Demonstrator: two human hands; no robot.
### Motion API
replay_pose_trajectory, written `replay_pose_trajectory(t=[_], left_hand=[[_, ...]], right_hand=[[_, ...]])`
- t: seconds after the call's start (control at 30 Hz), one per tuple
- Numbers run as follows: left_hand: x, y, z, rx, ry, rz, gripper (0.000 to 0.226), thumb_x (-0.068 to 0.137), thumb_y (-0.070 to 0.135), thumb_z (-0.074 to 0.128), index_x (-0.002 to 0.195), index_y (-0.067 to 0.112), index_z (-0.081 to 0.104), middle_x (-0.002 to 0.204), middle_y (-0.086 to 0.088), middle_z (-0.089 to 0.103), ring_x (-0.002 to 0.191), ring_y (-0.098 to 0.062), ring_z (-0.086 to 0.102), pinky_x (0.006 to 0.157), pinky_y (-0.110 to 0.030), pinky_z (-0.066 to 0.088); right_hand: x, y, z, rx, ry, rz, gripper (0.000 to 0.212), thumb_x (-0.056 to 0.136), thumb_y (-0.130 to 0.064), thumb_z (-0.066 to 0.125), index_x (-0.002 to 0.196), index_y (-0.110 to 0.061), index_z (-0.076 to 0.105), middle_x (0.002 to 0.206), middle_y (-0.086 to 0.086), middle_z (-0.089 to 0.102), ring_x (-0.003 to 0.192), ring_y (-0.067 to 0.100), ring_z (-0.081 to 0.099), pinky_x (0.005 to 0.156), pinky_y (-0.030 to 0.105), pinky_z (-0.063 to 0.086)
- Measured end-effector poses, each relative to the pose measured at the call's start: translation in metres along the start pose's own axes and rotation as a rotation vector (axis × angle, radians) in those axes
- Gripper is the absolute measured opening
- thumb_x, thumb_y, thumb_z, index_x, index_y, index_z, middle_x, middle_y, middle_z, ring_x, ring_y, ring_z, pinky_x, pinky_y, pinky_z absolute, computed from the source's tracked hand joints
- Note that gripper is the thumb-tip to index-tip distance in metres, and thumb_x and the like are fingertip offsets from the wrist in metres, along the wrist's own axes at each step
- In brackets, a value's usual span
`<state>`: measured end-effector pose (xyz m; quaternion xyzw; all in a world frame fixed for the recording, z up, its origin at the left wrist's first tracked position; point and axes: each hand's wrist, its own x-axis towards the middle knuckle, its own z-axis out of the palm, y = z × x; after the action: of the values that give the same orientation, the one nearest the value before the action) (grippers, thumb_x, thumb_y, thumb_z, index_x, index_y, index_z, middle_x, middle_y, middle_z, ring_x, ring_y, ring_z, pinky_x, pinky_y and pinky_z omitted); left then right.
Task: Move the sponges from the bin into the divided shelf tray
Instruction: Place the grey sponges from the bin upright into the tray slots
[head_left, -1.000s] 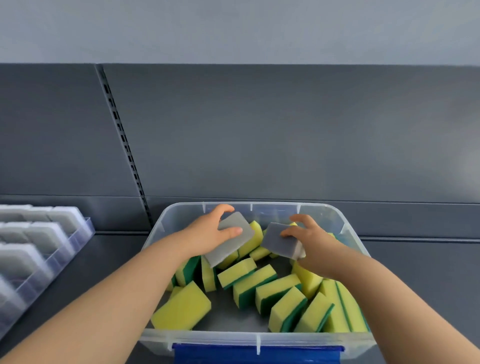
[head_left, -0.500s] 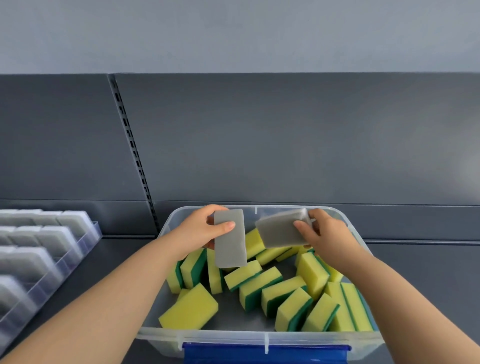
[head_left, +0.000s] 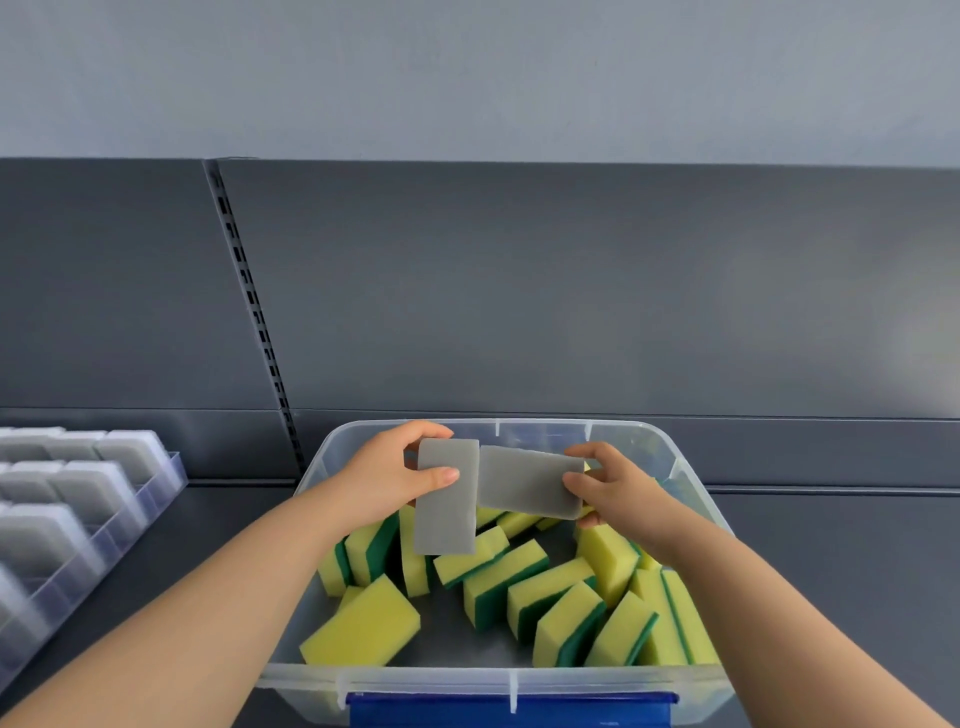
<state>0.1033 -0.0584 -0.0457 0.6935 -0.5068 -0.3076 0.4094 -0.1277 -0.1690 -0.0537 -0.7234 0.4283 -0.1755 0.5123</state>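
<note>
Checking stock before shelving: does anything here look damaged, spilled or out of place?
Nothing looks damaged or spilled. The yellow-green sponges lie jumbled inside the bin; the left hand and right hand hold intact grey sponges above it.

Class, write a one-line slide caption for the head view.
Left hand and right hand hold grey sponges over the bin of yellow sponges; tray at left.

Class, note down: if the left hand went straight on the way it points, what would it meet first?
Probably the grey sponge in the right hand; in this view it overlaps the upright sponge that the left hand holds; depth is unclear.
</note>
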Motion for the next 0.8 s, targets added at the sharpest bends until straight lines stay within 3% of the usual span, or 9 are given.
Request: replay_pose_trajectory(t=[0.17, 0.27, 0.47, 0.67, 0.73, 0.8], left_hand=[[0.0, 0.002, 0.002, -0.054, 0.089, 0.021, 0.036, 0.085, 0.019, 0.068, 0.115, 0.03, 0.053, 0.106, 0.009, 0.059, 0.096, -0.006, 0.058, 0.063, -0.022, 0.053], [-0.001, 0.007, 0.001, -0.084, 0.169, 0.069, 0.033, 0.086, 0.022, 0.066, 0.116, 0.03, 0.054, 0.107, 0.009, 0.059, 0.095, -0.006, 0.059, 0.059, -0.015, 0.051], [-0.001, 0.003, -0.004, -0.032, 0.237, 0.078, 0.034, 0.088, 0.029, 0.063, 0.121, 0.026, 0.053, 0.107, 0.008, 0.058, 0.092, -0.005, 0.058, 0.061, -0.018, 0.053], [0.003, -0.002, 0.007, -0.051, 0.17, 0.085, 0.034, 0.085, 0.028, 0.067, 0.113, 0.039, 0.051, 0.111, 0.009, 0.06, 0.1, -0.01, 0.06, 0.08, -0.035, 0.056], [0.005, 0.0, 0.008, 0.051, 0.261, 0.125, 0.042, 0.084, 0.026, 0.068, 0.12, 0.038, 0.049, 0.117, 0.008, 0.054, 0.102, -0.009, 0.056, 0.083, -0.028, 0.051], [0.005, 0.003, 0.006, 0.124, 0.322, 0.153, 0.05, 0.085, 0.021, 0.066, 0.128, 0.035, 0.045, 0.118, 0.006, 0.046, 0.101, -0.008, 0.05, 0.077, -0.013, 0.042]], right_hand=[[-0.001, 0.002, -0.002, 0.125, -0.064, 0.032, 0.028, 0.084, -0.012, 0.064, 0.106, -0.018, 0.047, 0.11, 0.009, 0.052, 0.09, 0.026, 0.065, 0.075, 0.039, 0.058], [-0.001, 0.004, -0.003, 0.283, -0.098, 0.047, 0.034, 0.084, -0.004, 0.063, 0.112, -0.012, 0.046, 0.115, 0.014, 0.05, 0.095, 0.028, 0.064, 0.075, 0.038, 0.058], [0.002, 0.005, -0.006, 0.61, -0.16, 0.063, 0.033, 0.087, -0.001, 0.058, 0.117, -0.003, 0.045, 0.12, 0.024, 0.053, 0.096, 0.033, 0.065, 0.076, 0.039, 0.057], [0.005, 0.007, -0.003, 0.544, -0.142, 0.07, 0.033, 0.086, -0.001, 0.059, 0.116, -0.006, 0.046, 0.119, 0.019, 0.052, 0.099, 0.032, 0.063, 0.079, 0.041, 0.056], [0.007, 0.008, -0.003, 0.471, -0.105, 0.059, 0.033, 0.086, -0.001, 0.059, 0.116, -0.01, 0.047, 0.119, 0.017, 0.05, 0.103, 0.032, 0.059, 0.08, 0.042, 0.056], [0.007, 0.008, -0.004, 0.378, -0.073, 0.055, 0.033, 0.086, -0.001, 0.057, 0.115, -0.016, 0.048, 0.118, 0.014, 0.047, 0.105, 0.03, 0.055, 0.08, 0.044, 0.056]])
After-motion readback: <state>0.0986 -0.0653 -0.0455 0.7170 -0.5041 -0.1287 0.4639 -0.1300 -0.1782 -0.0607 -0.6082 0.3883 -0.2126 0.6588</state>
